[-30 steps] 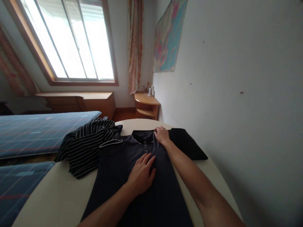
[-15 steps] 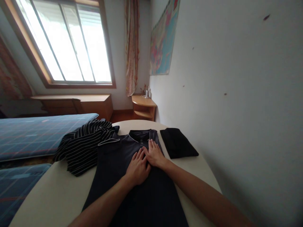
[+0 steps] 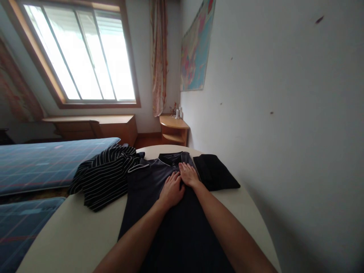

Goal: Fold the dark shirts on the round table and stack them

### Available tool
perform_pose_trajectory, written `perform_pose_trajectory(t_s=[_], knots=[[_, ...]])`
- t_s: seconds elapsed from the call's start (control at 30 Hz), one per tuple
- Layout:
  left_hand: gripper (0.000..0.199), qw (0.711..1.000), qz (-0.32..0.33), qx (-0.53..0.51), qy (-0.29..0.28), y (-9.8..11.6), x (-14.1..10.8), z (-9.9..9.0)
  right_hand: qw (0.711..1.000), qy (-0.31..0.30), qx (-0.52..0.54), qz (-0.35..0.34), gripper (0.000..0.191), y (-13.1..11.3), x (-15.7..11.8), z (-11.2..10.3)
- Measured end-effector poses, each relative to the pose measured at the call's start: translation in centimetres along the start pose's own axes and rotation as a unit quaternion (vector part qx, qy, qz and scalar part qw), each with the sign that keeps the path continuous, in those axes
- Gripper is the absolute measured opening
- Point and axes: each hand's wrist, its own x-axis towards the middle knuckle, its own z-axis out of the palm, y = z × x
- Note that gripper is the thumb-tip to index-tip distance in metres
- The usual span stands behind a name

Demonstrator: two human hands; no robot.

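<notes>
A dark polo shirt [image 3: 148,201] lies spread front-up over the table, its buttoned collar at the far end. My left hand [image 3: 172,190] rests flat on the shirt's chest, below the buttons. Close beside it, my right hand [image 3: 188,174] lies palm down near the placket, fingers stretched toward the collar. Neither hand is gripping the cloth. To the left is a crumpled black shirt with white stripes [image 3: 105,176], touching the polo's sleeve. A folded black garment [image 3: 217,172] lies to the right of the polo.
The round cream table [image 3: 76,231] stands close to the white wall [image 3: 284,151] on my right. Beds with blue plaid covers [image 3: 57,159] are at the left. A wooden corner shelf [image 3: 174,122] and a low desk [image 3: 113,119] stand at the back, under the window.
Both hands have slid a little farther up the polo toward the collar. The polo has shifted slightly away and to the right, closer to the folded black garment.
</notes>
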Motion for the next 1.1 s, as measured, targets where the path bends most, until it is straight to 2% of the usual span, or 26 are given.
perform_pose_trajectory(t_s=[0.07, 0.17, 0.33, 0.4, 0.5, 0.57, 0.67, 0.77, 0.97, 1.1], knots=[[0.045, 1.0, -0.01, 0.002, 0.018, -0.4, -0.2, -0.3, 0.999, 0.032, -0.007, -0.002, 0.074, 0.1, -0.3, 0.3], [0.048, 0.995, -0.044, 0.068, 0.065, -2.0, -0.7, -1.5, 0.998, 0.054, -0.008, -0.005, 0.072, 0.1, -0.8, 0.5], [0.055, 0.959, -0.086, 0.233, 0.14, -7.0, -1.1, -5.8, 0.999, 0.047, -0.025, 0.002, 0.071, 0.4, -0.9, 0.4], [0.056, 0.947, -0.098, 0.272, 0.138, -9.0, -1.2, -7.7, 0.998, 0.046, -0.032, 0.003, 0.072, 0.5, -0.8, 0.4], [0.053, 0.945, -0.111, 0.291, 0.104, -10.9, -1.2, -9.8, 0.998, 0.047, -0.033, 0.006, 0.072, 0.5, -0.7, 0.5], [0.044, 0.948, -0.118, 0.281, 0.093, -11.4, -1.2, -10.6, 0.998, 0.045, -0.034, 0.01, 0.073, 0.4, -0.7, 0.5], [0.038, 0.954, -0.143, 0.228, 0.13, -11.3, -1.1, -11.3, 0.998, 0.047, -0.035, 0.011, 0.072, 0.4, -0.9, 0.4], [0.045, 0.949, -0.204, 0.164, 0.177, -11.0, -1.3, -12.3, 0.998, 0.052, -0.035, 0.005, 0.071, 0.4, -1.0, 0.3], [0.059, 0.925, -0.32, 0.082, 0.189, -11.9, -2.1, -14.6, 0.998, 0.039, -0.051, 0.005, 0.073, 0.4, -0.9, 0.4], [0.058, 0.915, -0.35, 0.006, 0.2, -13.2, -3.3, -14.4, 0.997, 0.045, -0.063, -0.001, 0.072, 0.4, -0.8, 0.6]])
